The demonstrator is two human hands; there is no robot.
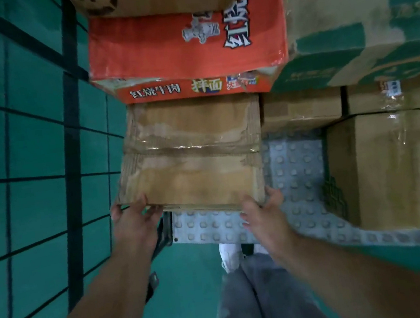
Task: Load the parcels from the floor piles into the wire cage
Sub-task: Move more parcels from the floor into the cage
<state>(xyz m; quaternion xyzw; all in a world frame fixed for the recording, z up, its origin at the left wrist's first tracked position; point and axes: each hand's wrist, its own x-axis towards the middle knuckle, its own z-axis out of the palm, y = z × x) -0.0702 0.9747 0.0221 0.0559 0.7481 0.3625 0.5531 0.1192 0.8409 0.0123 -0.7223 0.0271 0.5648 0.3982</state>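
A worn brown cardboard parcel (190, 156), taped across its top, lies at the front left of the wire cage floor (295, 163), against the cage's left wire wall (67, 140). My left hand (133, 217) grips its near left corner, thumb on top. My right hand (261, 210) holds its near right corner, fingers spread along the front edge. Behind it stands a stack with an orange noodle carton (188, 41).
Green-printed cartons (363, 32) fill the back right of the cage. Smaller brown boxes (301, 109) and a tall brown box (392, 169) stand to the right on the studded metal base. Green floor surrounds the cage; my legs and a white shoe (231, 257) are below.
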